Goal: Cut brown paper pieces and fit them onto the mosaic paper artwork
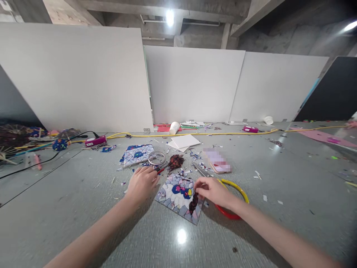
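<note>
A square panel (175, 203) lies at an angle before me. Pale patchwork pieces cover it, around a blue, pink and yellow centre. My right hand (210, 189) is over its right edge, thumb and fingers pinched at the top of a dark crumpled strip (193, 204). Left of the panel, my left hand (142, 183) has its fingers curled; what is under them is hidden. A thin red-and-black tool (160, 171) shows just beyond those fingers. Past the panel sits a dark red-and-black crumpled clump (176, 162). Large scissors (234, 190) with yellow and red handles lie partly under my right hand.
A second patterned panel (136, 154) and a clear tape roll (156, 158) lie at the left. Blank white boards (184, 141), a paper cup (174, 128) and a phone (219, 162) are farther back. A yellow cable (156, 135) runs before the white partitions (192, 85).
</note>
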Demonstrator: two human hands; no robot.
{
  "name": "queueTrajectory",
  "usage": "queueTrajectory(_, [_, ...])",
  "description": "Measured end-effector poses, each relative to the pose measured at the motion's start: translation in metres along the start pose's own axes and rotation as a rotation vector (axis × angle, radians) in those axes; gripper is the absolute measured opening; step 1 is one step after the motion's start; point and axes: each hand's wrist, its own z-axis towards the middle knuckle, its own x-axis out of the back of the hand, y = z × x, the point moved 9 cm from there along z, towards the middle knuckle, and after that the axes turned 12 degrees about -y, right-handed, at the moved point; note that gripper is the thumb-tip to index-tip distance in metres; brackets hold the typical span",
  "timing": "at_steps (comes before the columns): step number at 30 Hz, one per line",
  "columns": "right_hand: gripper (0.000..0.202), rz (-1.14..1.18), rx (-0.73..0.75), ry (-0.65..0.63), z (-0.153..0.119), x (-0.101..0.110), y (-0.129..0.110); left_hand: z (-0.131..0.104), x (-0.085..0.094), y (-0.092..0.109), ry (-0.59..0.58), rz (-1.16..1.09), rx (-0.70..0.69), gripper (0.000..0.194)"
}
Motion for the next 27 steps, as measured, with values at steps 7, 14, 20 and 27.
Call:
queueTrajectory(7, [0.016, -0.259, 0.044, 0.198, -0.007, 0.039, -0.011, -0.016, -0.007, 0.010, 0.185, -0.153, 0.016, 0.024])
queueTrajectory(14, [0.034, -0.498, 0.280, 0.070, -0.005, 0.001, -0.024, -0.020, -0.005, 0.032, 0.180, -0.234, -0.079, 0.034])
queueTrajectory(20, [0.020, -0.518, 0.337, 0.127, -0.007, -0.001, -0.032, -0.024, 0.000, 0.057, 0.143, -0.262, -0.205, 0.032])
queueTrajectory(27, [0.009, -0.063, 0.159, 0.197, -0.014, 0.007, -0.041, -0.024, -0.005, 0.067, -0.116, -0.906, -0.114, 0.035])
